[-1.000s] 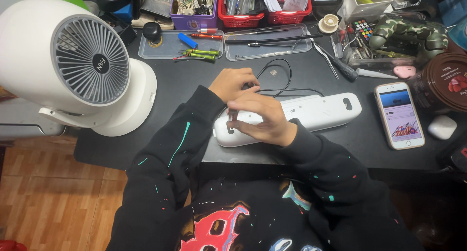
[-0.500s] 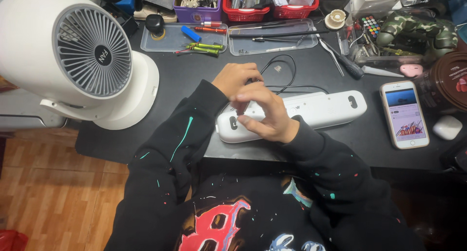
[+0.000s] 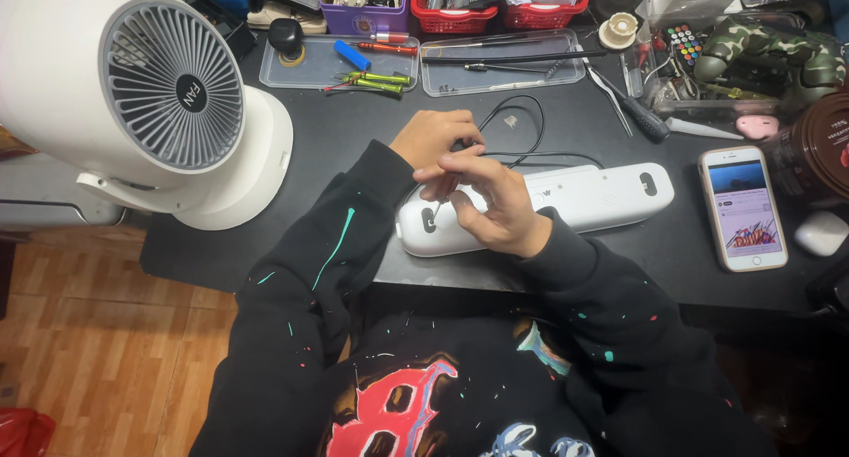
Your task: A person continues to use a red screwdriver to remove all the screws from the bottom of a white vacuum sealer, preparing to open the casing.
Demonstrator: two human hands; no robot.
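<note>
Head view: right hand (image 3: 495, 211) pinches a thin tool (image 3: 437, 208) at the long white device (image 3: 539, 207) lying on the dark desk (image 3: 354, 138); left hand (image 3: 435, 138), fingers curled, steadies behind. Keeping the tool upright seems wise.

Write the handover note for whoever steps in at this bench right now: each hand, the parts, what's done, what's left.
Right hand: pinches a thin metal tool, its tip at the left-end slot of the long white plastic housing.
Left hand: rests at the housing's back edge, by the looped black cable.
Housing lies flat on the black desk mat, between the white desk fan and the smartphone.
Done: the tool is at the slot; housing looks closed.
Left: cannot tell; the hands hide the slot.
</note>
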